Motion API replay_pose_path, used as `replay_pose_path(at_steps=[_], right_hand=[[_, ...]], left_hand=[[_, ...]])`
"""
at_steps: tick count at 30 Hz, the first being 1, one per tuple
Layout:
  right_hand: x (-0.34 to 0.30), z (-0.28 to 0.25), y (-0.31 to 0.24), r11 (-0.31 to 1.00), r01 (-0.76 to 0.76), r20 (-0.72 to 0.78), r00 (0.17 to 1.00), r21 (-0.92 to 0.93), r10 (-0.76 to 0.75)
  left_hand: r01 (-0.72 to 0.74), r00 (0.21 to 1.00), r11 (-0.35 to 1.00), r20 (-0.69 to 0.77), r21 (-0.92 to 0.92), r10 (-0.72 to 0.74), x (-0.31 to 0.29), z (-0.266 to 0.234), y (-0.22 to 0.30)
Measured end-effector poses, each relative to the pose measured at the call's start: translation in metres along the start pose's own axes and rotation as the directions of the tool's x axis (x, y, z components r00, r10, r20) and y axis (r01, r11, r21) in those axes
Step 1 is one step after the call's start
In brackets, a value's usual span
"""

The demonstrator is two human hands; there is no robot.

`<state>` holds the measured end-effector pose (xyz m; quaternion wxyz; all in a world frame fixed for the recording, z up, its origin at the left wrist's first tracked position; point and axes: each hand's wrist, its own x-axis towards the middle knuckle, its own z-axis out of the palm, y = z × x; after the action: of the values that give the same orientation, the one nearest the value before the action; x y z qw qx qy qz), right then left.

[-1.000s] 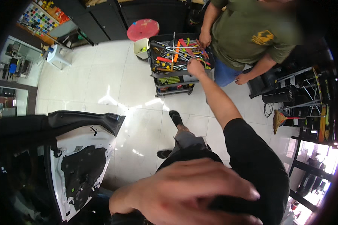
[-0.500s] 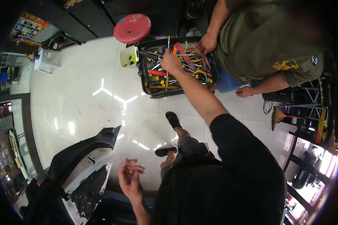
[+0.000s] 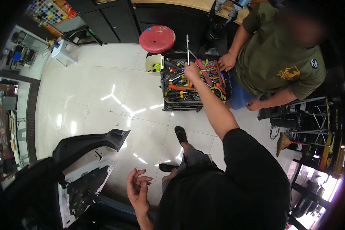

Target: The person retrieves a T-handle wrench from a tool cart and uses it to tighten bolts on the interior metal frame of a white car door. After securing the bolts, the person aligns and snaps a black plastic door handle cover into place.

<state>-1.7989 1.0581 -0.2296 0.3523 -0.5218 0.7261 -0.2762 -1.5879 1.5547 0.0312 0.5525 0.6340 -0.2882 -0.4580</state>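
Observation:
My right hand [image 3: 191, 72] reaches out over a black mesh tool tray [image 3: 163, 86], its fingers closed round a long, straight silver tool [image 3: 188, 50]. The shaft stands up past my fist toward the far side; its exact kind I cannot make out. Beneath and around lie several hand tools, among them an orange-red handled one [image 3: 177, 87], yellow-and-black handles [image 3: 175, 95] and a red strip [image 3: 203, 72]. My left hand [image 3: 138, 188] hangs empty at the lower middle, fingers loosely bent and apart, beside a detached-looking vehicle door panel [image 3: 89, 163].
A co-worker in an olive shirt [image 3: 274, 57] stands at the tray's right, one hand [image 3: 227, 62] on its edge. Beyond the tray are a red round stool [image 3: 157, 39] and a pale bin [image 3: 154, 63]. A white stool [image 3: 63, 53] stands far left; a broom [image 3: 283, 144] is at right.
The view has shifted, so the tray and stool appear farther right and lower. My right hand stays over the tray with the silver tool, and its shaft now stands out clearly.

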Motion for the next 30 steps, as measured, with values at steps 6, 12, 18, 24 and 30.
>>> replay_pose_path(at_steps=[6, 12, 18, 24, 30], right_hand=[[-0.194, -0.043, -0.066, 0.725, -0.208, 0.483, 0.855, 0.656, -0.191], [-0.413, -0.018, -0.064, 0.601, -0.305, 0.627, 0.639, 0.738, -0.446], [-0.638, 0.023, -0.089, 0.574, -0.492, 0.740, 0.259, 0.654, -0.621], [-0.834, 0.076, -0.096, 0.973, -0.211, 0.880, -0.442, 0.089, -0.176], [-0.873, 0.181, -0.126, 0.964, -0.236, 0.766, -0.596, 0.120, -0.241]], left_hand=[[-0.013, 0.999, 0.999, -0.052, -0.042, 0.011, -0.078, -0.057, -0.013], [-0.041, 0.997, 0.994, -0.073, -0.105, 0.034, -0.194, -0.180, -0.042], [-0.312, 0.932, 0.949, -0.175, 0.050, 0.316, -0.270, -0.286, -0.042], [-0.464, 0.867, 0.744, -0.418, -0.481, 0.270, -0.278, -0.379, -0.020], [-0.672, 0.676, 0.470, -0.733, -0.573, 0.072, -0.264, -0.505, -0.067]])
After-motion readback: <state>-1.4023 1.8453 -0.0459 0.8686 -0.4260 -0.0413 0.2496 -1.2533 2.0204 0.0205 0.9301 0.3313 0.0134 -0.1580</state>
